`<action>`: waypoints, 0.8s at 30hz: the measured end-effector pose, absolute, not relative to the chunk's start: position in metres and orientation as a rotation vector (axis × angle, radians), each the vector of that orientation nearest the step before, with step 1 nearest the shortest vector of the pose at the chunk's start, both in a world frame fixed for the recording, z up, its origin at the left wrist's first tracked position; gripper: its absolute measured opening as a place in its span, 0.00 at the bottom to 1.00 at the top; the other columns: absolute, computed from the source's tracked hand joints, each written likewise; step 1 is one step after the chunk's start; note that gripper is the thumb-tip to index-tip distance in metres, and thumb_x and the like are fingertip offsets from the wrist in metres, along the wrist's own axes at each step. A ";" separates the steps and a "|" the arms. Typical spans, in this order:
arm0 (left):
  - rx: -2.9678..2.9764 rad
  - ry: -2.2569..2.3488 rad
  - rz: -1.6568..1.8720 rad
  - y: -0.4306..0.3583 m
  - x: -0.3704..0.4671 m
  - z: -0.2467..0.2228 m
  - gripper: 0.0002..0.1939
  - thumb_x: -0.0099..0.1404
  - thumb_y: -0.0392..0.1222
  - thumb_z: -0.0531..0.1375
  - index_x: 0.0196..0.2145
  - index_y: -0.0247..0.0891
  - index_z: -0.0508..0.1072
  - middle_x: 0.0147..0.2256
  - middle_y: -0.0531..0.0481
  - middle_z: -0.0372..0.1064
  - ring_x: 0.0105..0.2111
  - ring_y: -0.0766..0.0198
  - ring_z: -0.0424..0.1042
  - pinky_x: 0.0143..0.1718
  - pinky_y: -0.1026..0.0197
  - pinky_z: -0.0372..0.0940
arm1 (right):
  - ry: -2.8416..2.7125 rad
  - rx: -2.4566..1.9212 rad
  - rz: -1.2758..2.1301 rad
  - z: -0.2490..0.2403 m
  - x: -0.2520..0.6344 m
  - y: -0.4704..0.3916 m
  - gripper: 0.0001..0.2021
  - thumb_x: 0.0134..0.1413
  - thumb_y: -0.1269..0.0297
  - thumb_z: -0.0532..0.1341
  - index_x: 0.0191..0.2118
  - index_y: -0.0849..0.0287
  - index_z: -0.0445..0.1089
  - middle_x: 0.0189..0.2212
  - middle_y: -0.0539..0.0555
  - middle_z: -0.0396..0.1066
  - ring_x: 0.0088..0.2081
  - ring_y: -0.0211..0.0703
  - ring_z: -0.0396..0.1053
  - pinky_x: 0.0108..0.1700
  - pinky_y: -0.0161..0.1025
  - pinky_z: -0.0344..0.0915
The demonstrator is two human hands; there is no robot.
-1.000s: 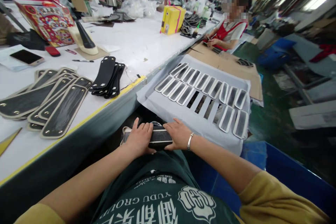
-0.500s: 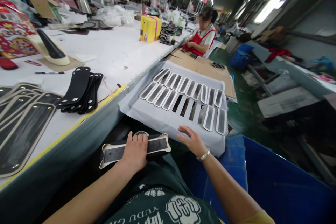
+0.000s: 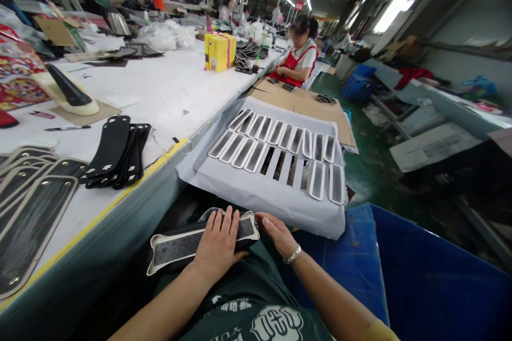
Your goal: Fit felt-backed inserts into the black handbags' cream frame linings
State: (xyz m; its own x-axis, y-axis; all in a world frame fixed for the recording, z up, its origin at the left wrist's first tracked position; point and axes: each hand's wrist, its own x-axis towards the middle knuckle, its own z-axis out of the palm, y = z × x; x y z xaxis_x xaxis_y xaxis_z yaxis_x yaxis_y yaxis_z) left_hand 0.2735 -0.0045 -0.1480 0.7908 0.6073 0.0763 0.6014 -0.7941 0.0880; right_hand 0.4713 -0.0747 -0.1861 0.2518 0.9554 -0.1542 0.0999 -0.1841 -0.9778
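Lying near the worktop [image 3: 176,93]'s yellow-taped edge, pale-bordered panels [image 3: 44,210] sit left of black straps [image 3: 110,146]. Beyond that edge, nearest the body, is a dark pale-edged strip [image 3: 172,250], the left hand [image 3: 218,245] holding it across, thumb apart. The right hand [image 3: 280,234] has just come in to its right end, fingers narrowed, grip unclear; so both ends of the work seem attended, near the cloth [image 3: 240,186]'s front edge.

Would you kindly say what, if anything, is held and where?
The left hand holds a dark, pale-edged strip just right of its middle; the right hand is at its right end.
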 end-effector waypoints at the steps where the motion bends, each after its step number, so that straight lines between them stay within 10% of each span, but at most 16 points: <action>1: 2.917 1.002 0.138 -0.006 0.277 -0.148 0.44 0.56 0.61 0.57 0.62 0.30 0.52 0.62 0.31 0.48 0.59 0.39 0.52 0.59 0.42 0.45 | -1.044 -1.541 1.067 -0.186 0.471 -0.074 0.26 0.53 0.42 0.54 0.47 0.59 0.69 0.45 0.59 0.72 0.47 0.50 0.69 0.52 0.49 0.64; 7: 2.904 1.007 -0.037 -0.006 0.294 -0.138 0.38 0.60 0.49 0.56 0.61 0.24 0.52 0.58 0.26 0.53 0.56 0.37 0.55 0.56 0.40 0.49 | -1.206 -1.661 0.951 -0.183 0.465 -0.067 0.26 0.61 0.47 0.43 0.48 0.61 0.68 0.47 0.60 0.71 0.49 0.48 0.68 0.52 0.48 0.64; 15: 2.806 0.912 0.063 0.008 0.270 -0.131 0.54 0.53 0.74 0.47 0.62 0.26 0.47 0.59 0.33 0.54 0.57 0.47 0.53 0.60 0.47 0.44 | -1.016 -1.510 0.980 -0.192 0.471 -0.065 0.22 0.59 0.46 0.48 0.47 0.57 0.68 0.47 0.60 0.71 0.48 0.51 0.69 0.53 0.54 0.64; 24: 2.812 1.117 -0.080 0.023 0.204 -0.131 0.53 0.52 0.74 0.49 0.61 0.28 0.49 0.59 0.32 0.54 0.59 0.46 0.53 0.61 0.41 0.38 | -1.638 -1.736 0.306 -0.136 0.470 -0.087 0.19 0.58 0.52 0.51 0.50 0.56 0.65 0.48 0.61 0.68 0.50 0.55 0.66 0.53 0.58 0.62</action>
State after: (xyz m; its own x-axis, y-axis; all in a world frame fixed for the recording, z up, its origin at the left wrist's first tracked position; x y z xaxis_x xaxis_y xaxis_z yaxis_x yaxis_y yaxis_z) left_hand 0.2038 0.0226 -0.1307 0.7270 0.6805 -0.0913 0.6866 -0.7219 0.0868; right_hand 0.4695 -0.0869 -0.1360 0.1646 0.9407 0.2966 0.7701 0.0653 -0.6345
